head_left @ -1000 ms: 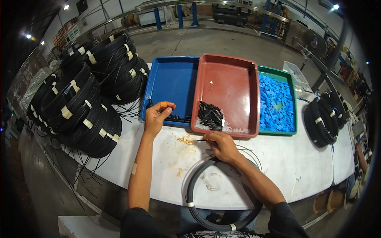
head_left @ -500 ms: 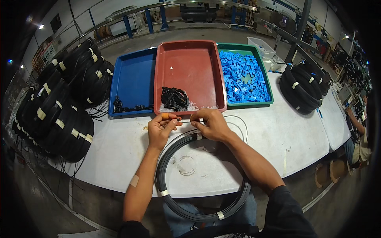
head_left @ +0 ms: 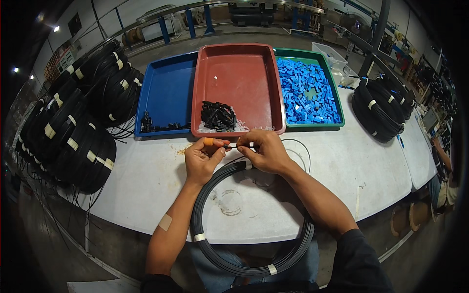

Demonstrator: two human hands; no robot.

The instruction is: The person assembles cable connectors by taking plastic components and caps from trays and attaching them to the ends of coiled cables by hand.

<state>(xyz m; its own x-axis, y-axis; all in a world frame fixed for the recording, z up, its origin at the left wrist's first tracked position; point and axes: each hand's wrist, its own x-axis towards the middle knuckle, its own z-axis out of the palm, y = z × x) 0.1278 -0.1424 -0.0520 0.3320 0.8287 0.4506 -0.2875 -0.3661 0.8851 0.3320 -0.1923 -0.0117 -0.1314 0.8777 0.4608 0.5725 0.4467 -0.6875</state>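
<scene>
My left hand [head_left: 202, 158], an orange wrap round its index finger, pinches a small black piece [head_left: 227, 146] whose exact kind is too small to make out. Close on its right, my right hand [head_left: 265, 152] is closed on the end of a thin black cable [head_left: 309, 155], which loops out behind that hand. Between the fingertips, a short dark length bridges the two hands. Below them lies a coil of black cable [head_left: 198, 215], bound with white tape, partly on the table and partly over my lap. My right forearm hides some of the coil's right side.
Beyond my hands stand a blue tray [head_left: 168, 93] with a few black pieces, a red tray [head_left: 239, 73] with black and clear pieces, and a green tray [head_left: 340, 107] of blue pieces. Taped cable coils [head_left: 73, 141] pile up left; more coils [head_left: 376, 112] sit right.
My fingertips have come together round the small black piece and the cable end, with a dark length now showing between them. The whole view has shifted slightly.
</scene>
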